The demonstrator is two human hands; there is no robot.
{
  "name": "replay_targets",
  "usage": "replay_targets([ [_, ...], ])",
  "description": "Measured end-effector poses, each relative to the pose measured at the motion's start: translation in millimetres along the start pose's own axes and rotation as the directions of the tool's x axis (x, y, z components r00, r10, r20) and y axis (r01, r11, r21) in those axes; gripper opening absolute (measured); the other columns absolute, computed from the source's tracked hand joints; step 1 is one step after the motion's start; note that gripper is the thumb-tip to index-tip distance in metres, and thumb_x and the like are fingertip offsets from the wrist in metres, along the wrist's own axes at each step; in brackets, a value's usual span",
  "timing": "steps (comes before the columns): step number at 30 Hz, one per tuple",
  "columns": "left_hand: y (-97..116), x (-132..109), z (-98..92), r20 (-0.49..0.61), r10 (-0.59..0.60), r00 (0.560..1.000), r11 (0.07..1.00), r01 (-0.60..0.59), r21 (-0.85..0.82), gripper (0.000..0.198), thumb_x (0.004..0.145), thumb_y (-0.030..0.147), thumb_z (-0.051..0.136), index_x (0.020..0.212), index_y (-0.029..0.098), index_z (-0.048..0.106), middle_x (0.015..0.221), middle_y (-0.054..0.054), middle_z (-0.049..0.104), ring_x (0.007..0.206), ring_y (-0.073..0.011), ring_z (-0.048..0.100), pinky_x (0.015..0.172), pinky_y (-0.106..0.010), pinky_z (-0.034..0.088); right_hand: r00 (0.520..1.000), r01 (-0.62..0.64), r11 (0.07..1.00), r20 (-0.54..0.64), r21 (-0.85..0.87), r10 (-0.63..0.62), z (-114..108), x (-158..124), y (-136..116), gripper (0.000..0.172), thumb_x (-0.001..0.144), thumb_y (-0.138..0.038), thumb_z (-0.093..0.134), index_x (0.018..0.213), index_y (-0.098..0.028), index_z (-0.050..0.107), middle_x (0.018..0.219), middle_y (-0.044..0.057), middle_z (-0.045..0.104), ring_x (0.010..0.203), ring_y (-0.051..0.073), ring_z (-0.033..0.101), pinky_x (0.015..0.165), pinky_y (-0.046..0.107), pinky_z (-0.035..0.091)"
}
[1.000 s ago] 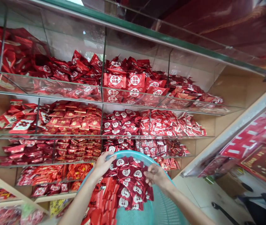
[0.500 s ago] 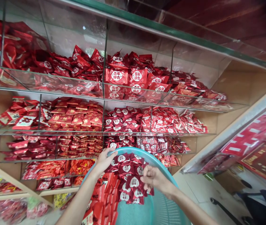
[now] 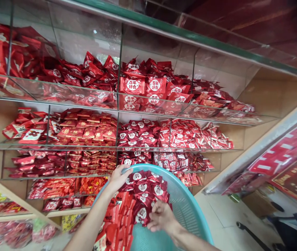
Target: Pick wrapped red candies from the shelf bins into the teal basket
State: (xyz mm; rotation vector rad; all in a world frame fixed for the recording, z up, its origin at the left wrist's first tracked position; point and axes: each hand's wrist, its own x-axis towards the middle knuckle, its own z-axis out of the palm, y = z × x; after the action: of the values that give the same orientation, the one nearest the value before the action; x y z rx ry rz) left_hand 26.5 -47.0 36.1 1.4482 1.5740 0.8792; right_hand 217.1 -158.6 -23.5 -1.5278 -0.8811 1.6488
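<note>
My left hand (image 3: 118,179) is closed over the far rim of a turquoise plastic basket (image 3: 202,220) with slotted sides. Inside it, bright red packets (image 3: 120,214) stand in rows on the left. Dark red packets with white heart-shaped labels (image 3: 143,188) lie stacked in the middle, toward the far side. My right hand (image 3: 161,219) is low inside the basket, its fingers curled at the right edge of a dark red packet (image 3: 140,213) at the near end of that stack. Part of the packet's edge is hidden behind the fingertips.
Glass shelves (image 3: 90,148) with dividers rise in front, holding many red packets. A green-edged glass panel (image 3: 164,31) slants across the top. Bagged goods (image 3: 17,233) sit low on the left. On the tiled floor (image 3: 216,212) at right are a cardboard box (image 3: 258,202) and a black bar.
My right hand has moved nearer and to the left inside the basket, and the dark red packet at its fingertips has shifted the same way. My left hand keeps its hold on the rim.
</note>
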Motion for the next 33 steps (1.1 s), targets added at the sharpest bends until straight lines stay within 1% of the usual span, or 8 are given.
replay_targets([
  [12,1.2,-1.4,-0.5,0.0,-0.015,1.0,1.0,0.015,0.004,0.036,0.068,0.049,0.054,0.092,0.024,0.064,0.109,-0.002,0.058,0.101,-0.0219,0.052,0.094,-0.034,0.035,0.995,0.08,0.995,-0.061,0.052,-0.077,12.6,13.8,14.7,0.039,0.044,-0.033,0.079,0.069,-0.017,0.055,0.062,-0.002,0.056,0.06,0.016,0.061,0.061,0.029,0.048],
  [19,-0.4,-1.0,-0.8,0.006,-0.008,1.0,1.0,0.008,0.016,0.036,0.069,0.049,0.053,0.093,0.024,0.063,0.11,-0.002,0.058,0.103,-0.0222,0.05,0.095,-0.035,0.034,0.999,0.004,0.996,-0.051,0.091,0.001,11.3,-1.6,5.6,0.046,0.04,-0.036,0.08,0.073,-0.015,0.057,0.07,0.001,0.061,0.069,0.018,0.063,0.066,0.028,0.049],
  [22,-3.3,0.1,-0.2,0.005,0.006,1.0,1.0,-0.006,0.003,0.035,0.069,0.049,0.053,0.092,0.025,0.064,0.11,-0.002,0.058,0.104,-0.0231,0.05,0.095,-0.037,0.033,1.0,0.001,1.0,0.018,0.004,-0.001,8.6,-12.0,-11.6,0.041,0.05,-0.041,0.075,0.075,-0.016,0.053,0.07,0.002,0.061,0.064,0.017,0.064,0.06,0.028,0.05],
  [24,-5.6,1.4,0.5,-0.005,0.007,1.0,1.0,-0.007,0.005,0.035,0.069,0.05,0.053,0.092,0.025,0.064,0.11,-0.002,0.059,0.103,-0.0233,0.051,0.095,-0.037,0.033,0.99,0.118,0.983,0.095,-0.142,-0.106,8.3,-17.4,-40.8,0.035,0.061,-0.044,0.068,0.077,-0.016,0.052,0.068,0.001,0.06,0.057,0.015,0.062,0.051,0.026,0.047],
  [26,-7.6,2.8,1.3,-0.012,0.007,1.0,1.0,-0.007,0.002,0.037,0.068,0.051,0.054,0.092,0.025,0.065,0.109,-0.002,0.059,0.102,-0.0234,0.052,0.093,-0.036,0.035,0.915,0.402,0.858,0.169,-0.32,-0.366,11.0,-19.3,-83.9,0.027,0.072,-0.042,0.057,0.078,-0.017,0.053,0.061,-0.001,0.057,0.051,0.013,0.057,0.049,0.025,0.045],
  [28,-9.4,4.2,1.8,-0.013,0.015,1.0,1.0,-0.015,-0.003,0.039,0.067,0.051,0.055,0.092,0.023,0.065,0.107,-0.004,0.061,0.101,-0.0235,0.053,0.091,-0.034,0.037,0.767,0.624,0.632,0.206,-0.46,-0.607,17.5,-15.9,-133.9,0.019,0.08,-0.036,0.049,0.085,-0.018,0.055,0.068,0.0,0.059,0.058,0.012,0.057,0.056,0.024,0.046],
  [31,-11.7,5.8,2.4,-0.024,0.03,0.999,0.999,-0.03,0.013,0.04,0.067,0.052,0.054,0.091,0.023,0.066,0.106,-0.004,0.062,0.098,-0.0234,0.055,0.089,-0.034,0.038,0.553,0.697,0.356,0.151,-0.623,-0.819,33.8,1.3,-200.1,0.016,0.082,-0.028,0.046,0.089,-0.017,0.055,0.078,0.002,0.062,0.068,0.012,0.058,0.065,0.025,0.045],
  [33,-13.5,6.6,2.7,-0.033,0.045,0.998,0.999,-0.044,0.024,0.039,0.067,0.052,0.054,0.09,0.023,0.066,0.105,-0.004,0.062,0.098,-0.023,0.055,0.089,-0.034,0.038,0.504,0.628,0.247,0.143,-0.738,-0.852,47.8,18.6,-228.8,0.014,0.082,-0.028,0.048,0.088,-0.017,0.054,0.081,0.002,0.062,0.073,0.013,0.058,0.071,0.025,0.044],
])
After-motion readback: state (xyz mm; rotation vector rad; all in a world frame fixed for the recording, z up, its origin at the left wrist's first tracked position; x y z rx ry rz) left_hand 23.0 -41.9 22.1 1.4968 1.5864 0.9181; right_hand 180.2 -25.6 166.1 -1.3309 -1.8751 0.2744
